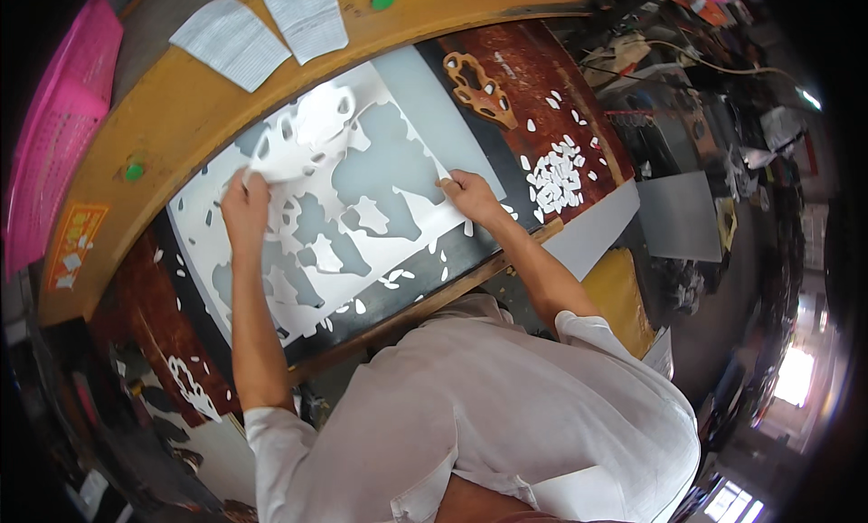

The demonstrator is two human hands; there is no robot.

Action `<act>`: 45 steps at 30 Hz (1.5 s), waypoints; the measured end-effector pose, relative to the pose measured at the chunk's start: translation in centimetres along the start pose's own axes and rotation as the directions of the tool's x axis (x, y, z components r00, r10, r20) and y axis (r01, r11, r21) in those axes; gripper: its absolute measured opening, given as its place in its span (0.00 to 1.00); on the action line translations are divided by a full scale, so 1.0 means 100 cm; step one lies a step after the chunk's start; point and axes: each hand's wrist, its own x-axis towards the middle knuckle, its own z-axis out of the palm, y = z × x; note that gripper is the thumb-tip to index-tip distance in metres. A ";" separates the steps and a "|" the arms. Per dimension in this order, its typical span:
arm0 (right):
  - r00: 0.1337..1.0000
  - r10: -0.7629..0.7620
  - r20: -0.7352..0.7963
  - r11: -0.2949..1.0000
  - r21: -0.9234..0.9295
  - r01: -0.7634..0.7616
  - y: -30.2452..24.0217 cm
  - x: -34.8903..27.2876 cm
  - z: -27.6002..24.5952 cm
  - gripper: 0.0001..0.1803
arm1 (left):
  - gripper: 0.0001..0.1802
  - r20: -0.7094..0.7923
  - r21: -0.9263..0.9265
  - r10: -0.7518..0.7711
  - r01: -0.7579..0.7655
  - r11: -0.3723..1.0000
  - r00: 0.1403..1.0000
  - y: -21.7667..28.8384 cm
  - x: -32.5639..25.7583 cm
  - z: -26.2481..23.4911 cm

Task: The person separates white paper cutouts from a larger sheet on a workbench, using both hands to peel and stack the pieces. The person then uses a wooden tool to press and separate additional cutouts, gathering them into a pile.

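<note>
A large white paper sheet [362, 216] with many cut-out holes lies on a grey cutting mat [425, 116]. My left hand [244, 207] pinches the sheet's lifted upper-left part, which curls up off the mat. My right hand [470, 196] rests on the sheet's right edge and grips a thin tool with a light wooden handle; its tip is hidden. Small white paper offcuts [398, 277] lie along the mat's near edge.
A pile of white paper scraps [556, 181] sits on the dark red board right of the mat. A brown carved wooden piece [479, 91] lies at the back. Printed paper sheets [271, 30] rest on the yellow table edge. A pink mesh basket [54, 134] stands far left.
</note>
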 end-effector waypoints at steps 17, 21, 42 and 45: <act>0.852 -0.516 0.090 0.856 0.028 0.516 -0.096 0.060 0.024 0.32 | 0.17 0.323 -0.383 -0.519 0.611 0.693 0.792 0.049 -0.107 0.102; 0.816 -0.358 0.454 0.933 0.133 0.336 -0.102 0.079 0.019 0.24 | 0.18 0.301 -0.304 -0.530 0.607 0.735 0.793 0.053 -0.096 0.116; 0.970 -0.239 -0.038 0.968 0.066 0.241 -0.073 0.045 -0.019 0.10 | 0.13 0.213 -0.496 -0.636 0.643 0.584 0.742 0.047 -0.112 0.134; 0.945 -0.159 0.287 0.978 0.178 0.111 -0.082 0.035 -0.028 0.11 | 0.12 0.290 -0.429 -0.633 0.689 0.584 0.718 0.040 -0.106 0.127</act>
